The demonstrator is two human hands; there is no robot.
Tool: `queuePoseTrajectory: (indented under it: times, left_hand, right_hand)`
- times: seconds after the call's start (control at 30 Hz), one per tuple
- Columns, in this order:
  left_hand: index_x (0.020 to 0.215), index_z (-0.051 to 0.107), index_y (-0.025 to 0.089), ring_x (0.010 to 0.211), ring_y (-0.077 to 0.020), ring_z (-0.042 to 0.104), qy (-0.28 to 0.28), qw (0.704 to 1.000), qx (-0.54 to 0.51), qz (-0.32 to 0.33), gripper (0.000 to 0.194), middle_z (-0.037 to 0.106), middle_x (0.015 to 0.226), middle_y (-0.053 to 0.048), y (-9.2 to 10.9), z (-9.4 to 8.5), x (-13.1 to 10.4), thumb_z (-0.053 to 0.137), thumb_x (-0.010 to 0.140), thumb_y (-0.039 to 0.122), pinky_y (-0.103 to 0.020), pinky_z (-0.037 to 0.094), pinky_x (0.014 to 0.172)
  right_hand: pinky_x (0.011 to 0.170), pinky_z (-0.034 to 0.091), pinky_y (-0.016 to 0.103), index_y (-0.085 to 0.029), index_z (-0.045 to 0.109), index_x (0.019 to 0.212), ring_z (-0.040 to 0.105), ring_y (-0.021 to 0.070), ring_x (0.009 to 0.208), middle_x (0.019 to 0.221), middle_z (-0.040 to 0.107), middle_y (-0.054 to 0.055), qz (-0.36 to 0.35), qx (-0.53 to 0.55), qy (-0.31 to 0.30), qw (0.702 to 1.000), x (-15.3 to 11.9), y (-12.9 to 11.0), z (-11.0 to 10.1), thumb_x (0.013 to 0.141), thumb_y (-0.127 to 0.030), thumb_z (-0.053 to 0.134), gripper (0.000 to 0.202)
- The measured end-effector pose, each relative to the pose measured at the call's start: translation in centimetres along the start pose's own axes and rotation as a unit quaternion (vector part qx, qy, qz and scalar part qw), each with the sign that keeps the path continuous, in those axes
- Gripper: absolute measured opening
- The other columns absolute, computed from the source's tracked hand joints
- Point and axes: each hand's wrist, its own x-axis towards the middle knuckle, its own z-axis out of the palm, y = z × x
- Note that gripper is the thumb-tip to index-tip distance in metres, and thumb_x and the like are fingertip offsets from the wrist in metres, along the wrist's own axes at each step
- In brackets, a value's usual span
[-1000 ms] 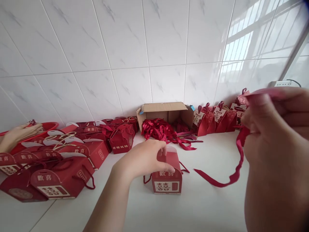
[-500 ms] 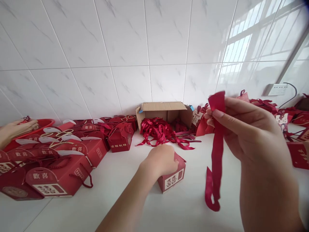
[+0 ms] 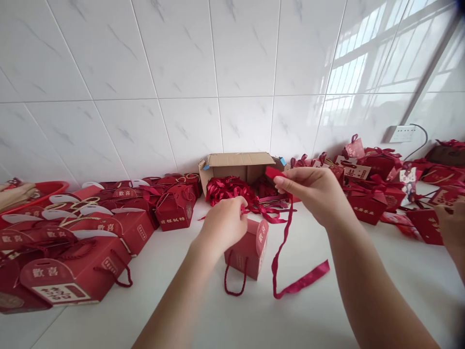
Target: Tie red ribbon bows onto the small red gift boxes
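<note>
A small red gift box [image 3: 241,249] stands on the white table in front of me, a twisted cord handle hanging down its near side. My left hand [image 3: 225,220] is closed at the top of the box; a bit of red shows at its fingertips, but its exact grip is hidden. Between thumb and fingers, my right hand [image 3: 308,189] pinches one end of a dark red ribbon [image 3: 281,252]. The ribbon hangs beside the box and its loose end lies to the right. Behind my hands, a cardboard carton [image 3: 240,159] lies open towards me with a heap of red ribbons [image 3: 227,189] spilling out.
Rows of red gift boxes [image 3: 87,271] fill the left side, with a red basin [image 3: 47,190] behind them. More boxes with bows [image 3: 366,203] crowd the right. Other people's hands show at the left edge and the right edge [image 3: 452,237]. A tiled wall closes off the back.
The box has been turned, so its corded side now faces me. My right hand has moved left and away from me with the ribbon. Another person's hand has appeared at the right edge.
</note>
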Motion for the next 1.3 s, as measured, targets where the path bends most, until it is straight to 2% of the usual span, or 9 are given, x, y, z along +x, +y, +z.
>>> queuePoseTrajectory:
  times: [0.13, 0.23, 0.33, 0.5, 0.7, 0.8, 0.93, 1.1, 1.3]
  left_hand:
    - [0.077, 0.069, 0.028, 0.094, -0.0272, 0.061, -0.051, 0.997, -0.012, 0.054, 0.027, 0.069, 0.099, -0.002, -1.6, 0.2, 0.6, 0.051, 0.067, 0.011, -0.033, 0.043, 0.072]
    - [0.068, 0.067, 0.027, 0.092, -0.0264, 0.062, -0.117, 0.993, -0.011, 0.024, 0.025, 0.068, 0.107, 0.0, -2.0, 1.2, 1.0, 0.05, 0.062, 0.009, -0.03, 0.043, 0.063]
    - [0.065, 0.063, 0.025, 0.082, -0.0233, 0.063, -0.135, 0.991, 0.02, 0.002, 0.023, 0.069, 0.102, -0.001, -2.1, 1.9, 1.2, 0.049, 0.06, 0.007, -0.026, 0.039, 0.053]
    - [0.07, 0.061, 0.023, 0.073, -0.0214, 0.061, -0.149, 0.988, 0.047, -0.02, 0.016, 0.068, 0.089, -0.003, -2.4, 1.2, 1.2, 0.057, 0.059, 0.013, -0.025, 0.035, 0.048]
    - [0.076, 0.06, 0.024, 0.073, -0.0225, 0.061, -0.138, 0.988, 0.066, -0.031, 0.014, 0.067, 0.089, -0.003, -3.0, 0.3, 1.4, 0.054, 0.065, 0.018, -0.028, 0.04, 0.052]
    - [0.078, 0.063, 0.026, 0.094, -0.0263, 0.058, -0.108, 0.992, 0.066, 0.012, 0.013, 0.067, 0.099, -0.002, -2.7, 0.5, 1.4, 0.053, 0.071, 0.022, -0.034, 0.045, 0.072]
    - [0.081, 0.065, 0.028, 0.119, -0.0299, 0.043, -0.054, 0.995, 0.048, 0.066, 0.017, 0.058, 0.125, 0.002, -2.0, 1.1, 1.4, 0.049, 0.077, 0.032, -0.047, 0.036, 0.095]
    - [0.095, 0.063, 0.029, 0.115, -0.0258, 0.047, -0.061, 0.992, 0.023, 0.104, 0.024, 0.061, 0.119, 0.002, -1.7, 1.9, 1.5, 0.05, 0.076, 0.028, -0.045, 0.035, 0.097]
    - [0.095, 0.064, 0.028, 0.109, -0.0257, 0.05, -0.051, 0.992, 0.033, 0.111, 0.024, 0.063, 0.113, 0.001, -1.6, 2.1, 1.6, 0.049, 0.076, 0.027, -0.043, 0.038, 0.093]
  right_hand:
    - [0.041, 0.042, 0.019, -0.013, 0.071, 0.072, 0.054, 0.0092, 0.05, 0.057, 0.062, 0.001, 0.004, -0.021, -0.055, 0.998, -0.3, -0.5, 0.1, 0.068, -0.042, 0.072, 0.028]
    - [0.042, 0.039, 0.018, -0.014, 0.071, 0.079, 0.054, 0.0093, 0.051, 0.06, 0.063, 0.002, 0.017, -0.027, -0.091, 0.995, -0.5, -0.7, 0.1, 0.073, -0.043, 0.066, 0.03]
    - [0.039, 0.032, 0.018, -0.015, 0.066, 0.066, 0.045, 0.0066, 0.044, 0.054, 0.059, 0.0, 0.054, -0.066, -0.171, 0.982, -0.6, -1.0, -0.3, 0.078, -0.046, 0.06, 0.033]
    - [0.042, 0.03, 0.022, -0.016, 0.058, 0.056, 0.042, 0.0073, 0.045, 0.058, 0.061, 0.001, 0.12, -0.201, -0.347, 0.908, -0.1, -0.1, -1.5, 0.079, -0.048, 0.055, 0.039]
    - [0.045, 0.026, 0.025, -0.017, 0.053, 0.052, 0.035, 0.0078, 0.045, 0.057, 0.061, 0.001, 0.16, -0.21, -0.461, 0.847, 1.1, 3.5, -1.3, 0.079, -0.046, 0.052, 0.04]
    - [0.047, 0.025, 0.025, -0.017, 0.052, 0.052, 0.032, 0.0076, 0.044, 0.052, 0.058, 0.0, 0.174, -0.175, -0.466, 0.85, 1.7, 4.9, -0.8, 0.078, -0.043, 0.053, 0.037]
    - [0.05, 0.029, 0.025, -0.017, 0.052, 0.05, 0.039, 0.0092, 0.046, 0.047, 0.056, 0.0, 0.193, -0.143, -0.457, 0.857, 2.0, 5.8, -0.6, 0.076, -0.04, 0.055, 0.036]
    - [0.051, 0.03, 0.025, -0.016, 0.053, 0.047, 0.042, 0.0097, 0.047, 0.046, 0.057, 0.0, 0.195, -0.122, -0.444, 0.866, 2.0, 6.0, -0.3, 0.074, -0.039, 0.056, 0.035]
    - [0.046, 0.025, 0.025, -0.016, 0.056, 0.05, 0.035, 0.0082, 0.044, 0.047, 0.057, 0.001, 0.185, -0.11, -0.422, 0.88, 1.9, 6.6, 0.7, 0.075, -0.044, 0.055, 0.038]
